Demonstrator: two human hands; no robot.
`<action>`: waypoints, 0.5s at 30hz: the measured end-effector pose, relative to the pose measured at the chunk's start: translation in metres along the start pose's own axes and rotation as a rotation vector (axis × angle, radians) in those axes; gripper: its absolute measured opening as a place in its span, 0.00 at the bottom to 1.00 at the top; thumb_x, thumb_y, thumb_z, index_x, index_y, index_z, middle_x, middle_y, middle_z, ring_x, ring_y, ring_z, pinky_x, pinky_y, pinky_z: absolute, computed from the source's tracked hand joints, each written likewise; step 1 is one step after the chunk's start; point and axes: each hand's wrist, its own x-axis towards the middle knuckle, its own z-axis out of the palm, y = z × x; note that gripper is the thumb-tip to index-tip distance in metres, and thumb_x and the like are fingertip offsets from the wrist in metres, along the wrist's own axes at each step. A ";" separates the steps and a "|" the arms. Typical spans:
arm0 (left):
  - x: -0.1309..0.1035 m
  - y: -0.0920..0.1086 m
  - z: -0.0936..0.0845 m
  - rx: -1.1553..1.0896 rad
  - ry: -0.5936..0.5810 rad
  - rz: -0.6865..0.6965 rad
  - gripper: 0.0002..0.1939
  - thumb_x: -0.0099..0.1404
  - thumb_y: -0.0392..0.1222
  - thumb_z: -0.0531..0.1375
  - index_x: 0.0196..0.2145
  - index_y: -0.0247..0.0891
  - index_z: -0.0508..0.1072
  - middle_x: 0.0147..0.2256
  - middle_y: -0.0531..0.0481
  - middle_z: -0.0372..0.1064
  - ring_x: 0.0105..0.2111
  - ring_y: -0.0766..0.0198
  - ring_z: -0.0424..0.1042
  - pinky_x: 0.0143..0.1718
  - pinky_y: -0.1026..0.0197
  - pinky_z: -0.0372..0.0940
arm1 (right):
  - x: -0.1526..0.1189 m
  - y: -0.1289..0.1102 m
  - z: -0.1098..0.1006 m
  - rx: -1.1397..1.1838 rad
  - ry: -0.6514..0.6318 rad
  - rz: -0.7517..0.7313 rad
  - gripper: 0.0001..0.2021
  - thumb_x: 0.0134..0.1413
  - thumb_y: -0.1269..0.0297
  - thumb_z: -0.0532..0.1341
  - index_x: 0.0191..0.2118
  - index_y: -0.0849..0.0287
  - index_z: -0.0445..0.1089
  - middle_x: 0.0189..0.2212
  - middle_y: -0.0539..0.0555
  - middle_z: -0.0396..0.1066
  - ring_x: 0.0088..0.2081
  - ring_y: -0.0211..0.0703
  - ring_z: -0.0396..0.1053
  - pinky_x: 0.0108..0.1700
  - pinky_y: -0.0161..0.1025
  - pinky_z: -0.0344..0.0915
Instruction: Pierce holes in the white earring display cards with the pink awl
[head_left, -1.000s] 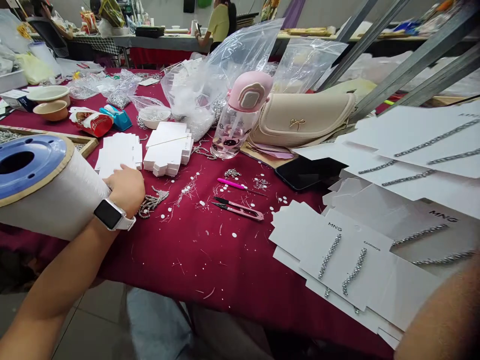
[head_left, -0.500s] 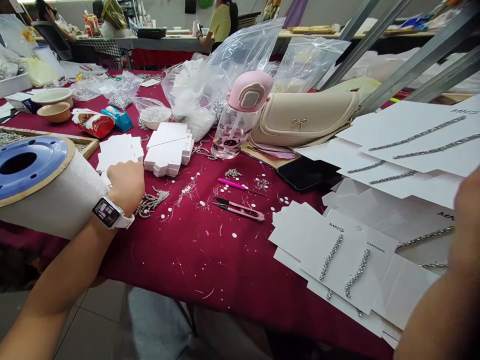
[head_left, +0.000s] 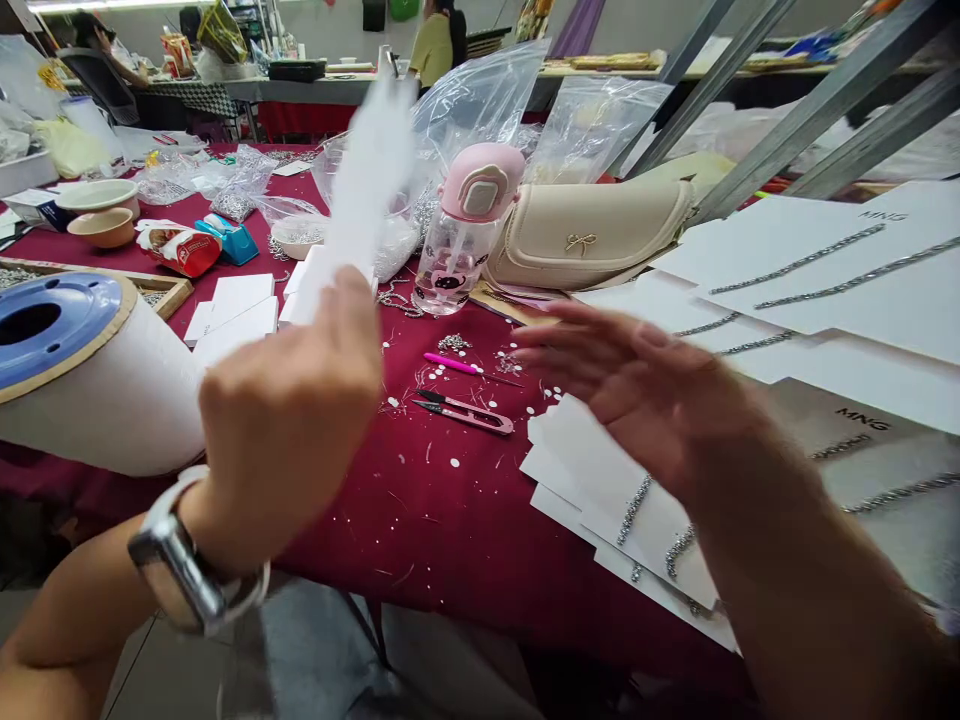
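Above the dark red tabletop, the left hand has lifted off the stacks, its grip closed on a blurry white paper card. The right hand came in with fingers spread, holding nothing.

"MNG" stands in dark capitals on a white jewellery card at about four o'clock, just past the right forearm, and the same three letters show smaller on another white card at roughly two o'clock near the right edge. The red and white packet at ten o'clock carries a round emblem and print, but it is too small to read. Nothing else legible shows on the table.
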 end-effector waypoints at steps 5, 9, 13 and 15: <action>-0.038 0.034 -0.010 -0.088 0.141 0.538 0.18 0.62 0.32 0.45 0.47 0.27 0.67 0.40 0.40 0.72 0.34 0.60 0.73 0.35 0.63 0.67 | -0.013 -0.002 0.020 0.397 -0.354 0.312 0.30 0.43 0.37 0.44 0.45 0.50 0.64 0.46 0.51 0.68 0.48 0.49 0.65 0.44 0.47 0.65; -0.056 0.053 -0.006 0.015 0.173 0.724 0.18 0.61 0.32 0.48 0.44 0.19 0.67 0.38 0.35 0.72 0.35 0.57 0.73 0.35 0.63 0.68 | -0.027 -0.001 0.021 0.424 -0.265 0.369 0.18 0.39 0.47 0.59 0.38 0.49 0.68 0.40 0.48 0.72 0.46 0.49 0.68 0.43 0.43 0.67; -0.056 0.057 -0.001 -0.116 0.228 0.800 0.16 0.62 0.35 0.48 0.42 0.22 0.69 0.35 0.40 0.73 0.32 0.59 0.73 0.33 0.62 0.68 | -0.034 0.012 0.016 0.233 -0.086 0.477 0.22 0.40 0.61 0.63 0.46 0.51 0.64 0.39 0.50 0.73 0.42 0.49 0.70 0.44 0.43 0.68; -0.044 0.050 0.001 -0.293 0.224 0.783 0.16 0.62 0.39 0.49 0.42 0.27 0.69 0.36 0.42 0.73 0.34 0.58 0.72 0.34 0.61 0.67 | -0.036 0.017 0.009 0.145 -0.079 0.454 0.23 0.40 0.60 0.61 0.47 0.52 0.63 0.39 0.52 0.73 0.41 0.50 0.70 0.41 0.44 0.69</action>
